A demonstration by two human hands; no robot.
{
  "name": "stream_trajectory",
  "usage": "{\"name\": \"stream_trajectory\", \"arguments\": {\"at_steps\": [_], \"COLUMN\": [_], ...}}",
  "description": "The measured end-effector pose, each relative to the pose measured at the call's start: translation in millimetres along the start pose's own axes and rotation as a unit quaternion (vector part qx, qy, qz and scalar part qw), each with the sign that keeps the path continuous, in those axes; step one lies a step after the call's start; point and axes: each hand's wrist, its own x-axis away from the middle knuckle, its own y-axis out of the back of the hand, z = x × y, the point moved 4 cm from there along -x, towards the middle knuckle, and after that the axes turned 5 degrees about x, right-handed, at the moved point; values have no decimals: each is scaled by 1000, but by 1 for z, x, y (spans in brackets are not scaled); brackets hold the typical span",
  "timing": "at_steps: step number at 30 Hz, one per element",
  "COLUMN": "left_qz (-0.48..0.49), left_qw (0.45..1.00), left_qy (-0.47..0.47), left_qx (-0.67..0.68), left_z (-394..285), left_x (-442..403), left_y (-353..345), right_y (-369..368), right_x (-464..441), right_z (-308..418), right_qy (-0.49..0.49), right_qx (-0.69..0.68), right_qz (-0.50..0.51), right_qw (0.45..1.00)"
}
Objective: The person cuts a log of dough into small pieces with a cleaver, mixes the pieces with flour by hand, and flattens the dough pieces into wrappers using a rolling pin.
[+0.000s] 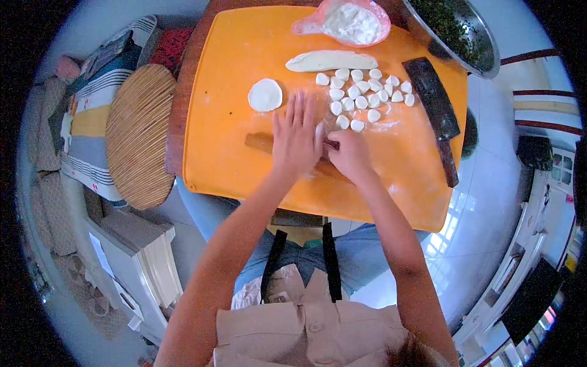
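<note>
My left hand (296, 140) lies flat with fingers stretched over a brown wooden rolling pin (259, 142). My right hand (350, 155) is closed around what looks like the pin's right end, close to my left thumb. A small pale edge of dough (319, 130) shows between the hands; the rest is hidden. A round flat dough wrapper (265, 95) lies beyond my left hand, to the left. Several small dough pieces (354, 92) are scattered beyond my right hand, in front of a long dough roll (331, 60). Everything rests on a floured orange board (226, 61).
A dark cleaver (433, 101) lies along the board's right side. At the far edge stand a pink scoop of flour (354, 23) and a metal bowl (486, 61) of chopped greens. A round woven tray (140, 137) is left of the wooden table (177, 134).
</note>
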Motion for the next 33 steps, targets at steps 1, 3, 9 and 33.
{"name": "stream_trajectory", "arguments": {"at_steps": [1,3,9,33], "left_qz": [36,111,5,2], "left_qw": [999,991,1000,999], "left_qy": [-8,-24,-11,-25], "left_qx": [-22,-69,0,-22], "left_z": [1,3,-4,-3], "left_x": [21,61,0,7], "left_y": [3,11,7,2], "right_y": [2,1,1,4], "right_x": [1,7,9,2], "right_z": [-4,-11,4,-11], "right_qy": [-8,-26,0,-37], "right_qx": [-34,-104,27,-30], "right_qz": [-5,-16,-30,4], "right_qw": [999,994,999,999]}}
